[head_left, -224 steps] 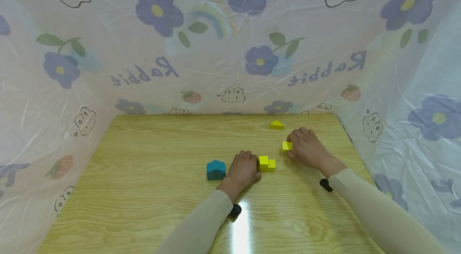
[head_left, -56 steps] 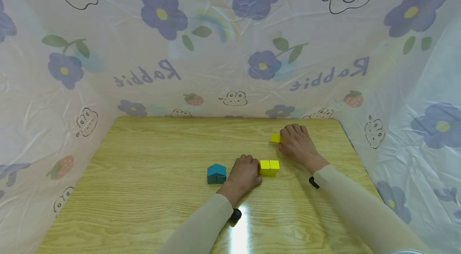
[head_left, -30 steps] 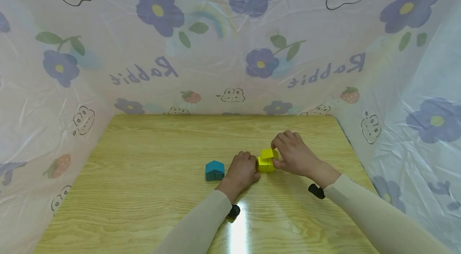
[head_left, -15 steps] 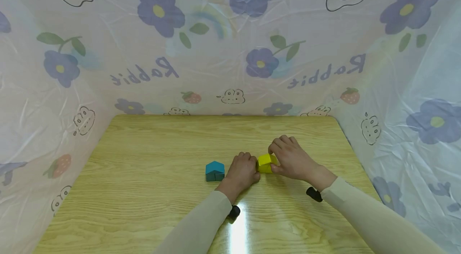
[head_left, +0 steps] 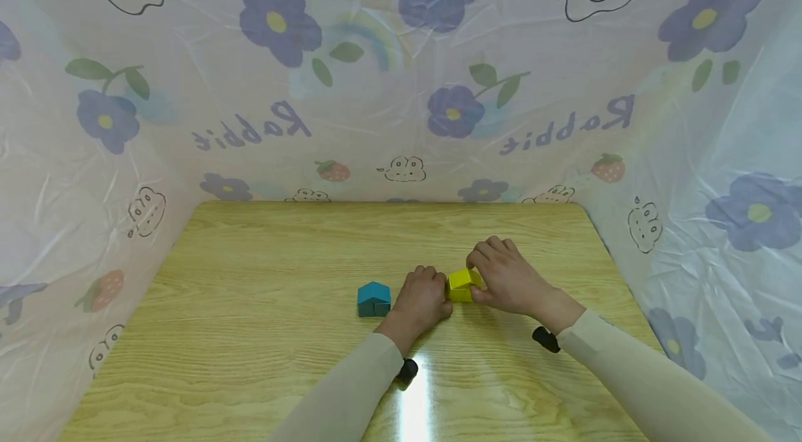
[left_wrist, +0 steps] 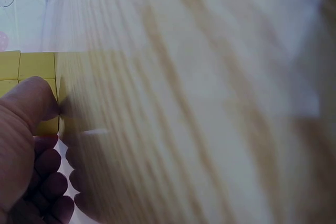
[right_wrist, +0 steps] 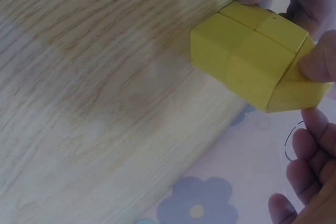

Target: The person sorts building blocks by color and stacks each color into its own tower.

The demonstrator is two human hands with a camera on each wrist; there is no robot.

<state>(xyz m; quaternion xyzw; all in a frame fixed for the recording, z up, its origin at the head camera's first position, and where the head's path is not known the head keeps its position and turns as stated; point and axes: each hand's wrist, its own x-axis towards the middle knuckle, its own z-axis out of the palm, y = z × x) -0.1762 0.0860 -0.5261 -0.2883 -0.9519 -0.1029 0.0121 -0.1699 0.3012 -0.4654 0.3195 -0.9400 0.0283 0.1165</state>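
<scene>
In the head view, a yellow triangular block [head_left: 464, 278] lies roof-like on a small stack of yellow cubes [head_left: 460, 295]. My right hand [head_left: 509, 278] pinches the triangular block between thumb and fingers from the right. At the stack's left side, my left hand [head_left: 421, 299] holds the lower cubes; the left wrist view has its thumb [left_wrist: 31, 98] against a cube face, the other fingers curled. Seams between the cubes [right_wrist: 257, 64] and the triangular block [right_wrist: 296, 90] show in the right wrist view. Left of my left hand stands a blue block house [head_left: 374, 299] with a similar pointed top.
A wood-grain table [head_left: 250, 330] carries everything. A printed curtain [head_left: 370, 101] with flowers and rabbits rises behind its back edge and along both sides. Light reflects in a bright streak near the front middle.
My right hand has brought the triangular block from the back of the table onto the cubes, where it has settled over the last second. Earlier it placed a cube there. My left hand stays put.
</scene>
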